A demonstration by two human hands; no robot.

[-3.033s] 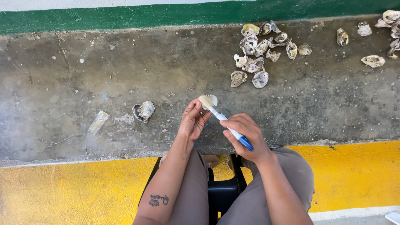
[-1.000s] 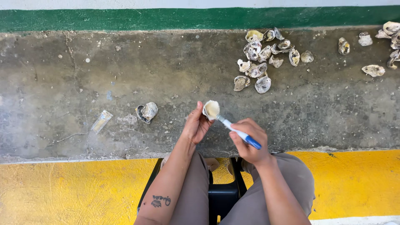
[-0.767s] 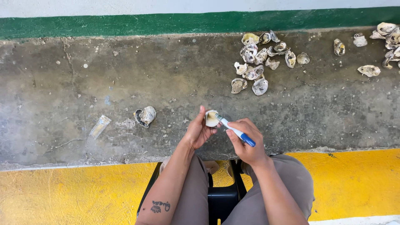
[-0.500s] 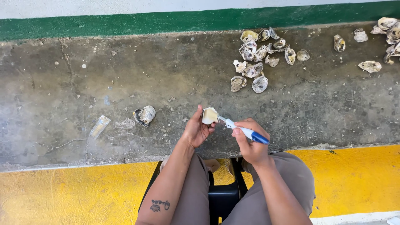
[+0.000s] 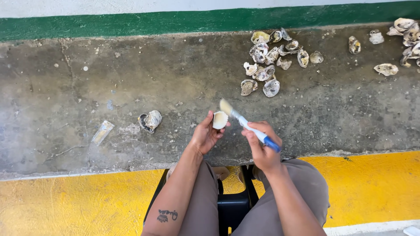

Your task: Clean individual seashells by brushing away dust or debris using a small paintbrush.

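My left hand [image 5: 204, 136] pinches a small pale shell [image 5: 219, 119] upright in front of me. My right hand [image 5: 262, 147] grips a toothbrush [image 5: 245, 123] with a white and blue handle. Its bristle head points up and left, just above the shell's edge. Both hands hover over the near part of a worn concrete strip [image 5: 87, 87], above my knees.
A heap of several shells [image 5: 271, 61] lies on the concrete ahead, with more shells [image 5: 402, 39] at the far right. A single dark shell [image 5: 150, 120] and a flattened clear wrapper [image 5: 102, 132] lie to the left. Green stripe behind, yellow floor [image 5: 65, 201] below; I sit on a black stool [image 5: 234, 209].
The brush head has moved up off the shell's face to just above its rim. The shell stays in my left hand, tilted slightly differently.
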